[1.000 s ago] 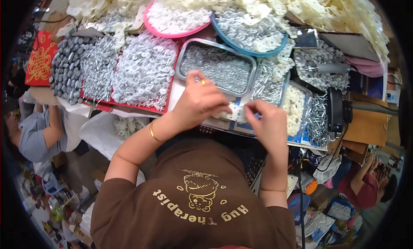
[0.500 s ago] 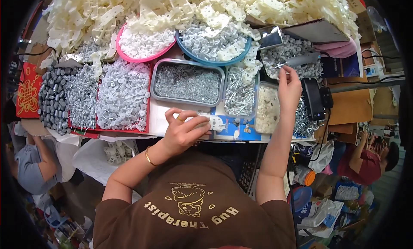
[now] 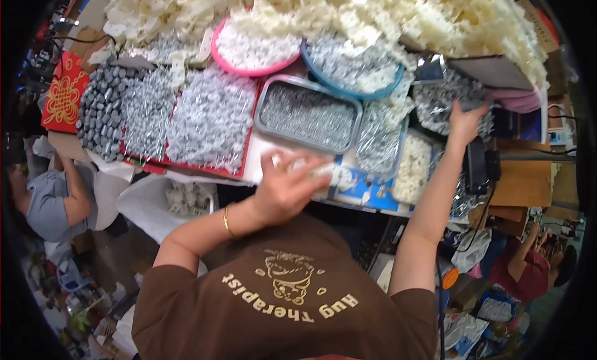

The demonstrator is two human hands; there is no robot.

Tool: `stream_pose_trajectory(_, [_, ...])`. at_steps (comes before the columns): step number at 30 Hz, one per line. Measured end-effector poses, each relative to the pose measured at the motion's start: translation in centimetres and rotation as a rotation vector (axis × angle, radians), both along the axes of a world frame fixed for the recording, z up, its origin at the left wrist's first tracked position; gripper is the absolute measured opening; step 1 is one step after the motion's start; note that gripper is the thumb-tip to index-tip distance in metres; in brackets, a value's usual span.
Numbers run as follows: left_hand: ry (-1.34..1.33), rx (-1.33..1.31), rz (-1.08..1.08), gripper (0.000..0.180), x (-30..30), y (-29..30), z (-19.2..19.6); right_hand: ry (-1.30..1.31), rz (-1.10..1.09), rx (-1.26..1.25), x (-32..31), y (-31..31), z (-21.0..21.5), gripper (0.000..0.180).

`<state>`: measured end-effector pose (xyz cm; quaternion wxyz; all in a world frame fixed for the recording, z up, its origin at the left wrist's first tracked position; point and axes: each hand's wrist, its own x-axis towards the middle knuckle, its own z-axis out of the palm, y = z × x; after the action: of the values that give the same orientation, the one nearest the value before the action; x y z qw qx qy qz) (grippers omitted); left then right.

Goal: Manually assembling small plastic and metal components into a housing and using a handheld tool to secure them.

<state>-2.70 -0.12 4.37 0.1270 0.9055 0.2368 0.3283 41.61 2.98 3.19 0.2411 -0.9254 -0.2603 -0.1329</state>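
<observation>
Over the table's front edge, my left hand [image 3: 292, 183] is smeared by motion, its fingers curled around a pale plastic piece [image 3: 324, 171] of which little shows. My right hand [image 3: 467, 120] reaches to the far right, thumb and fingers closing about a grey cylindrical tool [image 3: 474, 105]. The tool lies over a heap of grey-white fasteners [image 3: 435, 105]. Nearest to my left hand is a clear-rimmed grey tray [image 3: 264, 129] full of small metal pins. Beside my right forearm stands a tub of cream-coloured bits [image 3: 411, 167].
Cream plastic parts [image 3: 348, 12] are heaped along the back. A pink basin [image 3: 219, 54] and a blue basin [image 3: 354, 93] hold white and metal pieces. Red trays of nails [image 3: 208, 117] lie left. A black box [image 3: 476, 167] with a cord stands right. Other people sit at both sides.
My right hand has moved from the tool's tip onto its body. The view has swung, so the table sits farther right. My left hand is now blurred around the plastic piece.
</observation>
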Motion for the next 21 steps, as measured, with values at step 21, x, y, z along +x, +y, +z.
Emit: stream_pose_trajectory(21, [0.090, -0.140, 0.199, 0.007, 1.4, 10.4, -3.7, 0.218, 0.583, 1.211, -10.5, -2.9, 6.5, 0.028])
